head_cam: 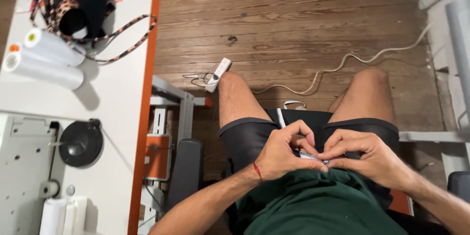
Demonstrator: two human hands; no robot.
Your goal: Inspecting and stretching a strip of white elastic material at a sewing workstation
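Note:
My left hand (283, 151) and my right hand (366, 156) meet over my lap, both pinching a small white patterned strip of fabric (313, 156) between fingertips. A red thread circles my left wrist. I sit in black shorts (249, 139) and a dark green shirt (313, 205), knees apart above a wooden floor. Most of the strip is hidden by my fingers.
A white sewing table (117, 98) with an orange edge stands at left, carrying two white thread rolls (46, 56), a black and leopard-print garment (81, 5) and a grey machine (24, 166). A white power strip (218, 74) and cable (342, 64) lie on the floor.

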